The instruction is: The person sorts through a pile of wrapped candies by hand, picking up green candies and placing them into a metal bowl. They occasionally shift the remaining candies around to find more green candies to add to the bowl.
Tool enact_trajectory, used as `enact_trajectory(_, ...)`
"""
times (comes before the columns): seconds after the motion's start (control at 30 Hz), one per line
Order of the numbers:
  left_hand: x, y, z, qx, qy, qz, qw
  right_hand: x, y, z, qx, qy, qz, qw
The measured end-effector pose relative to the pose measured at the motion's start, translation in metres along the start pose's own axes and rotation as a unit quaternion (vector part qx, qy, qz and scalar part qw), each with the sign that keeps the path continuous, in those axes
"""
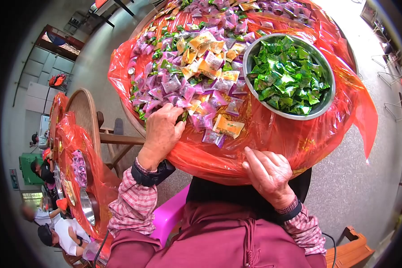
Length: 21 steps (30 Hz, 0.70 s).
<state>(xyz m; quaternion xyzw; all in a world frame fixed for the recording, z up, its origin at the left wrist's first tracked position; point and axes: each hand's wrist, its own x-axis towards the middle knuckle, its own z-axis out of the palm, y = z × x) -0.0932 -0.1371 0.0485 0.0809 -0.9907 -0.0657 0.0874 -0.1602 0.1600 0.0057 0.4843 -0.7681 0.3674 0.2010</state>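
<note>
My left hand (164,130) is at the lower left edge of the pile of wrapped candies (169,85), its fingers curled down among purple and green packets; what the fingertips pinch, if anything, is hidden. Near the front rim, my right hand (269,172) rests on the red plastic sheet (254,129) with its fingers extended and nothing in them. Between and above the hands lies an orange packet (228,127), beside a few purple ones. A steel bowl (328,96) full of green wrapped candies (290,73) stands on the sheet at the right.
At the left is another round table covered in red plastic (103,178), with a metal bowl (87,206) and purple packets on it. Several people sit beyond it. A pink stool (170,212) is under me, and a wooden piece of furniture (350,250) stands at the lower right.
</note>
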Motion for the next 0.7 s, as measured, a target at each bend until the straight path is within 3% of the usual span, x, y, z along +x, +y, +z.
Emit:
enact_trajectory(0.2,-0.001,0.012,-0.028,-0.161,-0.019,-0.051,0.985,-0.001,0.001,0.002,0.006,0.009,-0.005,1.0)
enact_trajectory(0.27,0.009,0.018,-0.035,-0.315,-0.051,-0.072,0.945,-0.001,0.0,0.001,0.006,0.008,-0.003,1.0)
enact_trajectory(0.33,0.028,0.036,-0.047,-0.319,-0.08,-0.078,0.941,-0.001,0.0,0.001,0.005,0.006,-0.002,1.0)
enact_trajectory(0.5,0.096,0.09,-0.054,-0.408,-0.06,0.009,0.911,-0.001,0.0,0.001,0.001,0.005,-0.003,1.0)
enact_trajectory(0.57,0.116,0.102,-0.052,-0.498,-0.025,0.072,0.864,-0.002,0.0,0.002,0.0,0.008,-0.005,1.0)
enact_trajectory(0.7,0.119,0.104,-0.06,-0.444,0.011,0.086,0.892,-0.004,0.0,0.001,0.002,0.012,0.001,1.0)
